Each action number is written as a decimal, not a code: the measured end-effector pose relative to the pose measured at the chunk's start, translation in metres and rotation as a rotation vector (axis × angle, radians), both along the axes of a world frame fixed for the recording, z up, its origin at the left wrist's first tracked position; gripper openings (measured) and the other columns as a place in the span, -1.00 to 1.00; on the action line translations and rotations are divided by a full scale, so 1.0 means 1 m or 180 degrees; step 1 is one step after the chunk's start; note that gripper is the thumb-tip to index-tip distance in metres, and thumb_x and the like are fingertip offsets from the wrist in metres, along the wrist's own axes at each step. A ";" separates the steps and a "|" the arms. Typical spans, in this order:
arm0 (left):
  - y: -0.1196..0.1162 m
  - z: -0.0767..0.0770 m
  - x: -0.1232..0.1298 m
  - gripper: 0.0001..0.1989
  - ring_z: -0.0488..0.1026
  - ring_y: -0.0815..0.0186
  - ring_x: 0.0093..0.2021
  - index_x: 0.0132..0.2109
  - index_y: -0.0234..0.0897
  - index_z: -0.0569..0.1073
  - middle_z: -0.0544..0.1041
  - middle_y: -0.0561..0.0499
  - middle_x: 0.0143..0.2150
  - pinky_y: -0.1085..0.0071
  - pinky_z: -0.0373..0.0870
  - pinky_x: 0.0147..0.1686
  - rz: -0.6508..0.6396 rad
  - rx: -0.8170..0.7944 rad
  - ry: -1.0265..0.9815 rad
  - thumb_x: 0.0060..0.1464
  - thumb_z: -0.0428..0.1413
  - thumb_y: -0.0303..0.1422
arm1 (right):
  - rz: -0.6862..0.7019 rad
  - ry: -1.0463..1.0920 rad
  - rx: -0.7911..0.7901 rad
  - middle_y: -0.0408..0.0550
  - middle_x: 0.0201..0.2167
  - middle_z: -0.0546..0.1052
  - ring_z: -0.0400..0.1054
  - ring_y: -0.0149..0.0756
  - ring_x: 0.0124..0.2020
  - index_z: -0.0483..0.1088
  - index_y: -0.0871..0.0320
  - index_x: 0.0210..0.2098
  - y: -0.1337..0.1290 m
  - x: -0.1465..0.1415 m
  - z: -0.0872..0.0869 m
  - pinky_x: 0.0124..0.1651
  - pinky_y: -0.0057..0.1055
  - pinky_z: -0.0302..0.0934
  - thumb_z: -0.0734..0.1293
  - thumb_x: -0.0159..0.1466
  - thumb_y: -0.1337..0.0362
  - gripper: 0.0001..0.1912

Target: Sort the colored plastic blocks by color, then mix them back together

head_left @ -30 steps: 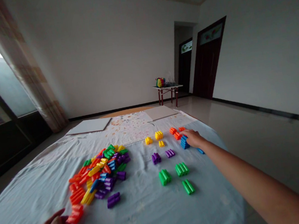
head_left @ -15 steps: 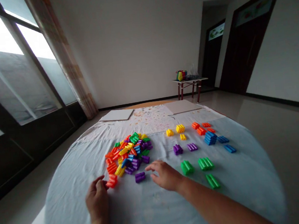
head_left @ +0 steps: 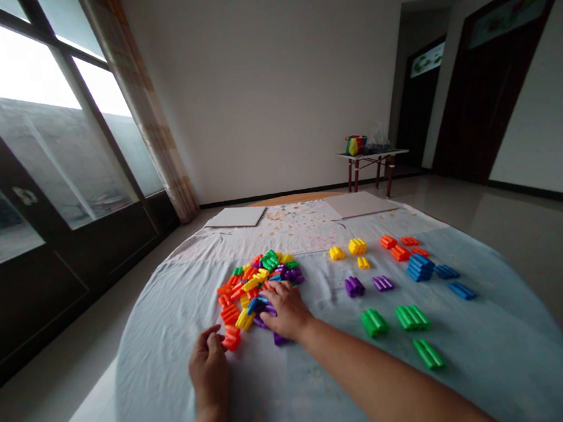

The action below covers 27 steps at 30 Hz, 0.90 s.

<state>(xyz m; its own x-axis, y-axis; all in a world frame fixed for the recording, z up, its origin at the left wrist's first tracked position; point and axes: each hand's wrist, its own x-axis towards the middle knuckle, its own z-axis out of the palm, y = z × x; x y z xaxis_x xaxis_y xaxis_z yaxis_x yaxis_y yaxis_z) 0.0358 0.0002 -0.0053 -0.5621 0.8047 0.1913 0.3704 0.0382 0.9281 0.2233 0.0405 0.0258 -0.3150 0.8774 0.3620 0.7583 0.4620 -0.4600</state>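
On plastic blocks (head_left: 249, 285); right hand (head_left: 284, 310) spread

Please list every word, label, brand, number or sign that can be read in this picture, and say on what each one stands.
None can be read: the coloured plastic blocks show no printing that I can see, and the picture panel above the door and the clear plastic bag on the side table are too small or blurred to read.
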 end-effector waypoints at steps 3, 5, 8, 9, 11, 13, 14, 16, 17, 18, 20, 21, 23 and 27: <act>0.000 0.001 0.003 -0.63 0.39 0.26 -0.45 -0.22 -0.31 0.45 0.46 -0.01 -0.46 0.37 0.31 -0.42 -0.0032 -0.0049 0.0192 -0.05 -0.10 -0.19 | -0.0168 -0.0310 -0.0188 0.09 0.20 0.17 -0.03 0.05 0.17 0.25 0.10 0.11 0.019 -0.010 0.006 0.12 0.01 -0.05 0.28 0.10 -0.05 -0.36; 0.001 0.001 0.004 -0.64 0.41 0.23 -0.39 -0.22 -0.29 0.45 0.48 -0.04 -0.41 0.34 0.33 -0.35 -0.0045 -0.0051 0.0339 -0.04 -0.11 -0.21 | -0.0222 -0.0524 -0.0385 0.10 0.22 0.13 -0.12 0.13 0.20 0.24 0.07 0.12 0.027 -0.013 0.008 0.10 0.10 -0.08 0.28 0.06 -0.11 -0.30; 0.001 0.001 0.005 -0.65 0.41 0.20 -0.26 -0.21 -0.28 0.45 0.47 -0.09 -0.27 0.30 0.33 -0.23 -0.0038 -0.0006 0.0560 -0.01 -0.12 -0.21 | -0.0121 -0.0738 -0.0488 0.05 0.16 0.20 -0.12 0.12 0.20 0.33 0.02 0.03 0.029 -0.010 0.006 0.08 0.10 -0.06 0.29 0.05 -0.09 -0.40; 0.001 0.000 0.005 -0.65 0.41 0.20 -0.25 -0.21 -0.28 0.45 0.46 -0.10 -0.23 0.29 0.33 -0.22 -0.0048 0.0007 0.0603 0.00 -0.12 -0.21 | -0.0052 -0.0763 -0.0461 0.04 0.13 0.24 -0.08 0.09 0.18 0.36 0.01 -0.01 0.027 -0.007 0.005 0.07 0.07 -0.03 0.29 0.06 -0.06 -0.46; 0.002 0.000 0.006 -0.65 0.40 0.19 -0.23 -0.20 -0.27 0.46 0.44 -0.12 -0.18 0.27 0.34 -0.17 -0.0109 0.0046 0.0741 0.01 -0.11 -0.20 | 0.0147 -0.0773 -0.0427 0.03 0.05 0.32 0.03 0.03 0.12 0.39 0.02 -0.05 0.021 -0.001 0.003 0.05 0.00 0.02 0.28 0.09 -0.02 -0.53; 0.002 -0.002 0.008 -0.64 0.39 0.16 -0.16 -0.18 -0.28 0.47 0.45 -0.14 -0.15 0.23 0.32 -0.09 -0.0228 0.0080 0.1048 0.02 -0.11 -0.21 | 0.0368 -0.0742 -0.0414 0.01 -0.01 0.37 0.10 -0.02 0.06 0.39 0.02 -0.06 0.011 0.007 0.000 0.03 -0.05 0.06 0.29 0.09 0.01 -0.54; 0.003 -0.003 0.009 -0.63 0.37 0.14 -0.11 -0.16 -0.29 0.47 0.46 -0.15 -0.13 0.20 0.29 -0.04 -0.0312 0.0072 0.1257 0.04 -0.12 -0.22 | 0.0462 -0.0714 -0.0399 0.00 -0.02 0.38 0.12 -0.03 0.05 0.38 0.02 -0.04 0.006 0.011 -0.001 0.02 -0.06 0.06 0.30 0.08 0.01 -0.53; 0.004 -0.004 0.013 -0.61 0.34 0.12 -0.03 -0.09 -0.30 0.46 0.47 -0.16 -0.07 0.16 0.24 0.03 -0.0475 -0.0059 0.1687 0.08 -0.14 -0.24 | 0.0593 -0.0663 -0.0355 -0.02 -0.02 0.40 0.13 -0.04 0.04 0.37 0.01 -0.02 -0.006 0.020 -0.002 0.04 -0.07 0.05 0.32 0.07 0.02 -0.51; 0.004 -0.004 0.015 -0.59 0.33 0.12 0.01 -0.05 -0.30 0.46 0.46 -0.16 -0.03 0.15 0.23 0.05 -0.0560 -0.0177 0.1857 0.10 -0.15 -0.25 | 0.0639 -0.0648 -0.0334 -0.03 -0.02 0.40 0.13 -0.04 0.04 0.36 0.00 -0.01 -0.012 0.025 -0.002 0.05 -0.07 0.04 0.33 0.06 0.03 -0.50; 0.005 -0.004 0.019 -0.58 0.31 0.11 0.04 -0.02 -0.29 0.44 0.45 -0.15 0.01 0.14 0.22 0.06 -0.0634 -0.0304 0.2007 0.11 -0.16 -0.25 | 0.0678 -0.0642 -0.0326 -0.04 -0.02 0.40 0.13 -0.05 0.05 0.36 0.00 0.00 -0.018 0.030 -0.002 0.06 -0.07 0.03 0.34 0.06 0.04 -0.49; 0.005 -0.002 0.026 -0.57 0.27 0.10 0.09 0.04 -0.28 0.41 0.42 -0.13 0.07 0.13 0.20 0.08 -0.0756 -0.0521 0.2252 0.13 -0.16 -0.25 | 0.0745 -0.0634 -0.0359 -0.04 0.02 0.39 0.12 -0.05 0.08 0.36 -0.01 0.00 -0.031 0.039 -0.001 0.08 -0.08 0.02 0.35 0.05 0.07 -0.49; 0.004 0.000 0.031 -0.56 0.25 0.10 0.12 0.06 -0.28 0.39 0.41 -0.12 0.09 0.13 0.18 0.10 -0.0839 -0.0572 0.2347 0.14 -0.16 -0.25 | 0.0787 -0.0619 -0.0394 -0.03 0.05 0.36 0.11 -0.05 0.10 0.36 -0.01 0.01 -0.037 0.043 -0.001 0.10 -0.09 0.01 0.35 0.06 0.07 -0.48; 0.001 0.004 0.040 -0.56 0.23 0.14 0.15 0.08 -0.28 0.38 0.41 -0.10 0.11 0.15 0.12 0.15 -0.1116 -0.0602 0.2444 0.14 -0.16 -0.25 | 0.0897 -0.0569 -0.0485 0.01 0.15 0.28 0.06 -0.02 0.16 0.33 0.00 0.05 -0.049 0.051 0.000 0.14 -0.07 -0.03 0.36 0.05 0.05 -0.44; -0.011 0.018 0.054 -0.53 0.23 0.21 0.18 0.08 -0.25 0.39 0.38 -0.06 0.15 0.24 0.11 0.17 -0.1883 -0.0691 0.2038 0.15 -0.19 -0.18 | 0.1198 -0.0408 -0.0597 0.04 0.24 0.16 -0.07 0.05 0.25 0.28 -0.05 0.11 -0.076 0.066 0.004 0.21 0.01 -0.17 0.37 0.02 -0.07 -0.33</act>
